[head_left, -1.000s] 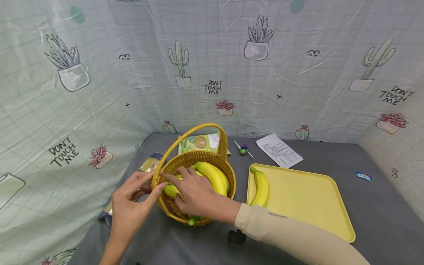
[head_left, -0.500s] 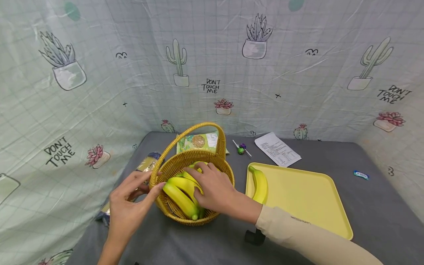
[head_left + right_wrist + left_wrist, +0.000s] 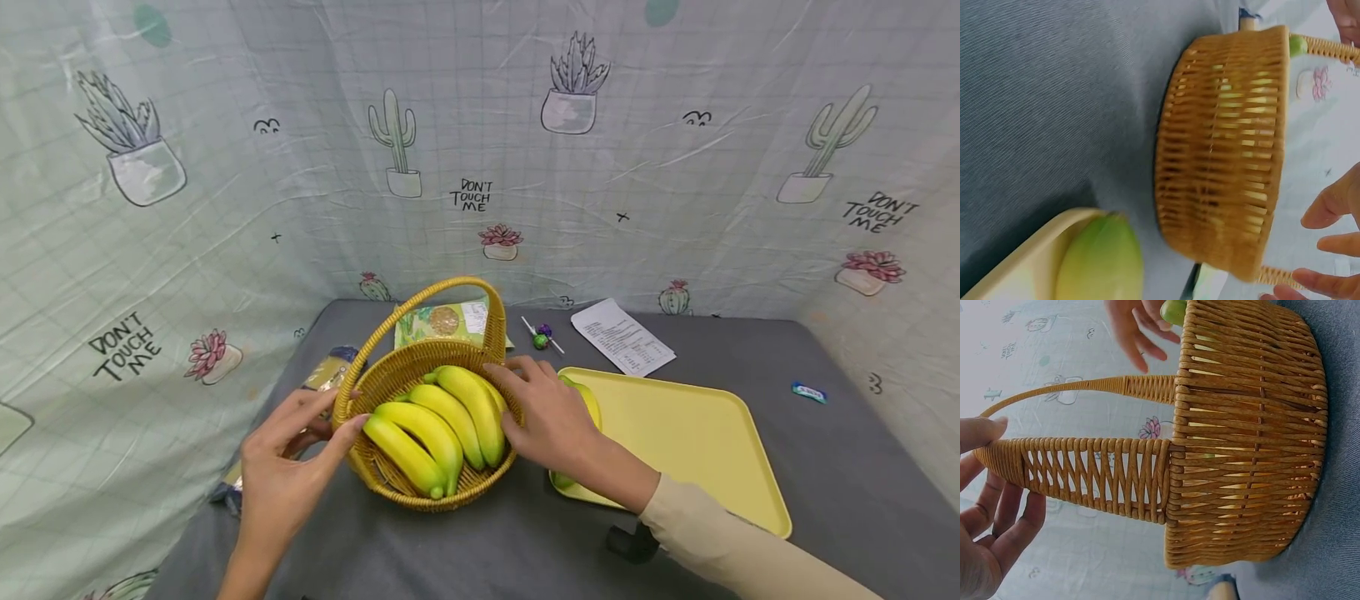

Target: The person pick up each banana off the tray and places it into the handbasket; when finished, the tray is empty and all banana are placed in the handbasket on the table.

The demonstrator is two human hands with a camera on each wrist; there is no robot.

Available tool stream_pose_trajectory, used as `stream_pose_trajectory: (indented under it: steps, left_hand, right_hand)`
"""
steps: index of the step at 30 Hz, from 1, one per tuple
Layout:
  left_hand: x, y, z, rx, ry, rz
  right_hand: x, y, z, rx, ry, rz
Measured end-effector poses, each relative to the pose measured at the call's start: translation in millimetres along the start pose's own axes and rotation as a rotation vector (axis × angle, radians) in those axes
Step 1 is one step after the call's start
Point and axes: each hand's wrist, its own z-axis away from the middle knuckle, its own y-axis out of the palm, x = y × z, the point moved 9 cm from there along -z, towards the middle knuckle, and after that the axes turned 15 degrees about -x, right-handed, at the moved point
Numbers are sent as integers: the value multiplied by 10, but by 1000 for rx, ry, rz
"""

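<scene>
A yellow wicker basket (image 3: 431, 504) stands on the table with several bananas (image 3: 427, 437) lying side by side in it. My left hand (image 3: 288, 467) pinches the near left part of its arched handle (image 3: 1094, 472) between thumb and fingers. Above the right side of the rim, my right hand (image 3: 555, 412) is held with spread fingers and grips nothing. In the right wrist view its fingertips (image 3: 1316, 215) are near the far handle end; whether they touch it I cannot tell. One more banana (image 3: 1100, 262) lies on the yellow tray (image 3: 693, 442), partly hidden behind my right hand in the head view.
Behind the basket lies a green food packet (image 3: 442, 323); a blue and gold packet (image 3: 330, 371) is on its left. Two lollipops (image 3: 542, 337) and a printed paper (image 3: 622, 337) lie at the back. A small blue wrapped item (image 3: 810, 392) is right of the tray.
My right hand has left the bananas and moved right to the basket's rim, uncovering the row of bananas. The left hand keeps its hold on the handle.
</scene>
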Motion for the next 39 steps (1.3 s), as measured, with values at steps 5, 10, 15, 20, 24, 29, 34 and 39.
stream_pose_trajectory:
  steps: [5,10,15,20,24,29,34,39]
  left_hand:
    - [-8,-7,0,-6,1,-4]
    - [-4,1,0,-3,2,-2]
    - [11,-1,6,-1,-13,19]
    - [15,-17,25,-6,-16,15]
    - [14,-13,29,-3,-11,8]
    - [28,-5,21,0,-14,15]
    - [37,-5,15,-4,-9,6]
    - [35,-5,12,-7,-5,0]
  right_hand:
    - [-168,-48,73,-7,30,12]
    - [-322,-109,138,-27,49,25]
    - [-465,-144,211,-41,72,70]
    - [-568,-120,296,-28,90,102]
    - [-655,-108,375,-27,107,118]
    - [-771,-92,480,-24,135,123]
    - [-889,-87,565,-29,177,132]
    - [-987,-53,643,-13,238,138]
